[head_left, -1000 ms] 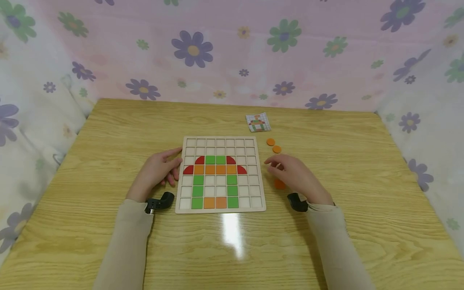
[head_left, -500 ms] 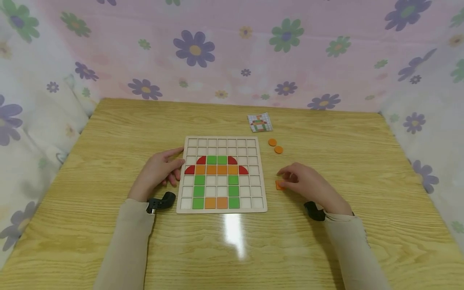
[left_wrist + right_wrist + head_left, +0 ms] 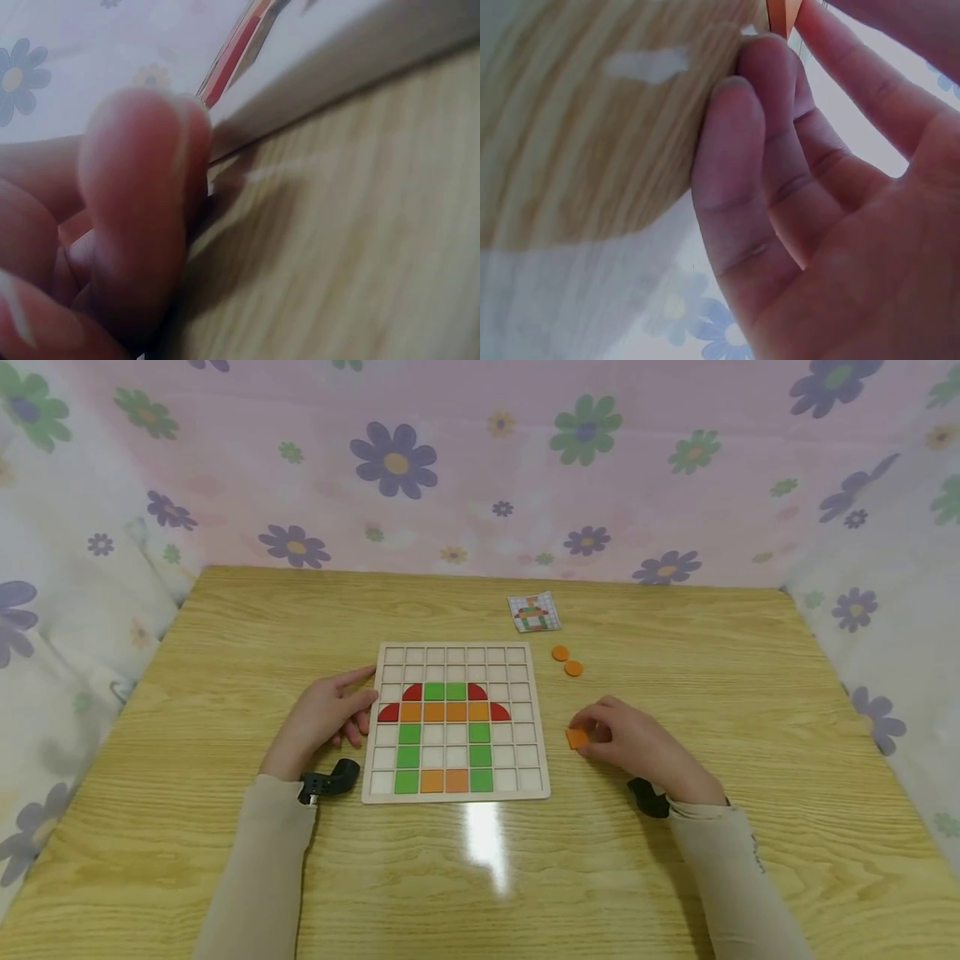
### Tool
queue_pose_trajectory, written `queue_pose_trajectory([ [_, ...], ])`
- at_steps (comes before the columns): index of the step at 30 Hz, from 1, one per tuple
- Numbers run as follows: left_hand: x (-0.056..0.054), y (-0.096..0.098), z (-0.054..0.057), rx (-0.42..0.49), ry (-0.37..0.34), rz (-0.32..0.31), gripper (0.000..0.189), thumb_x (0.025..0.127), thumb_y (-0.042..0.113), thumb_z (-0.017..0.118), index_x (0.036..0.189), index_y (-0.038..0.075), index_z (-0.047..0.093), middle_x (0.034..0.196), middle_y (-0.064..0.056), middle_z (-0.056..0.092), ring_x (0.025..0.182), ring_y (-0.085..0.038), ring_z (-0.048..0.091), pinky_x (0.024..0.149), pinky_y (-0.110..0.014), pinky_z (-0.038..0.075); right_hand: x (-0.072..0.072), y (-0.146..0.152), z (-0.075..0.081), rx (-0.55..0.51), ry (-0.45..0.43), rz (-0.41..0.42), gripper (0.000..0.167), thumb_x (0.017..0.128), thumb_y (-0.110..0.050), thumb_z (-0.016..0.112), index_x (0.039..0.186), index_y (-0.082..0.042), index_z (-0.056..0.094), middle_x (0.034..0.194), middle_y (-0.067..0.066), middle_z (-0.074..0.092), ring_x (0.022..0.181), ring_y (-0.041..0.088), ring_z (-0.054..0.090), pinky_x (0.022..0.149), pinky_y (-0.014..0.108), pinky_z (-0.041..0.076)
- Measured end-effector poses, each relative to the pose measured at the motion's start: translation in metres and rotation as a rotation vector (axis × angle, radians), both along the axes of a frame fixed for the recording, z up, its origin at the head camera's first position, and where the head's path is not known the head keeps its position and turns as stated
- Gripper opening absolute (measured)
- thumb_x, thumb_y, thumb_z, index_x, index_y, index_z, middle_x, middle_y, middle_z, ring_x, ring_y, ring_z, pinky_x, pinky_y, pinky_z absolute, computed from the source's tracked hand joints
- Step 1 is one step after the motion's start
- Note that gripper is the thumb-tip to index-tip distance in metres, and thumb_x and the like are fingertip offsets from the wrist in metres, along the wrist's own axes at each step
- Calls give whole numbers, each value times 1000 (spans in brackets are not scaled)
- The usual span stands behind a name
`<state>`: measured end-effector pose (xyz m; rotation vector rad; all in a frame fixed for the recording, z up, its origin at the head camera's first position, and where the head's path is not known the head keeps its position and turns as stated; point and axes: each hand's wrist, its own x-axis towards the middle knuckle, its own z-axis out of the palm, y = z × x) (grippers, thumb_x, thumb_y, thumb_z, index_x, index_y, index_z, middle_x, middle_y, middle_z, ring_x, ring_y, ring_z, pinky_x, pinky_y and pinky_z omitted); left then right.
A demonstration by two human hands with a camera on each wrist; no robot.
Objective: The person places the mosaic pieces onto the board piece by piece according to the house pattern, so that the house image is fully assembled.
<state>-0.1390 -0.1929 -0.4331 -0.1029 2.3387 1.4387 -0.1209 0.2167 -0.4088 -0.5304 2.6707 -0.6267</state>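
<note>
A wooden grid board point(image 3: 538, 760) lies on the table, filled in part with green, orange and red tiles that form a mushroom-like figure. At its left edge, my left hand point(image 3: 317, 720) touches the side with its index finger and thumb. The left wrist view shows those fingers point(image 3: 135, 202) close beside the board's side wall. To the right of the board, my right hand point(image 3: 626, 739) pinches an orange square tile point(image 3: 577, 739) between thumb and fingers. Only a sliver of that tile point(image 3: 780, 16) shows in the right wrist view.
Two orange round pieces point(image 3: 560, 653) lie off the board's upper right side. Behind them is a small pattern card point(image 3: 534, 612) with a printed grid picture. A flowered cloth point(image 3: 480, 468) hangs behind the wooden table point(image 3: 390, 877).
My right hand has moved right and down from beside the board to the orange square tile, and now grips it. The left hand stays at the board's edge.
</note>
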Motion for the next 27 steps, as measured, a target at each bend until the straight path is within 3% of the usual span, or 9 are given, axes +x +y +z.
queue_pose_trajectory([
  [6,0,0,0,-8,-5,0,53,87,41,54,136,34,36,67,-14,61,52,-28,60,39,-31,42,-1,0,-1,-52,-36,-25,21,79,-18,69,96,-18,58,90,-3,52,76,14,48,66,31,41],
  [12,-1,0,-1,-18,-4,-3,54,87,43,54,136,34,36,67,-13,61,52,-27,60,39,-31,42,-2,-1,-3,-84,-24,-11,8,84,-23,63,91,-22,59,90,-7,57,81,11,52,73,32,42],
  [21,0,-1,0,-27,4,4,52,87,43,54,136,35,36,66,-13,61,52,-27,60,40,-31,42,-11,-2,-3,-135,-96,-75,21,85,-39,59,100,-25,60,93,-6,58,84,13,51,76,33,40],
  [27,1,-2,-1,-23,-3,8,52,87,42,54,135,36,36,67,-14,61,52,-28,60,39,-31,42,-23,-3,-4,-143,-123,-74,26,85,-39,59,104,-22,60,94,-3,58,84,15,50,76,33,39],
])
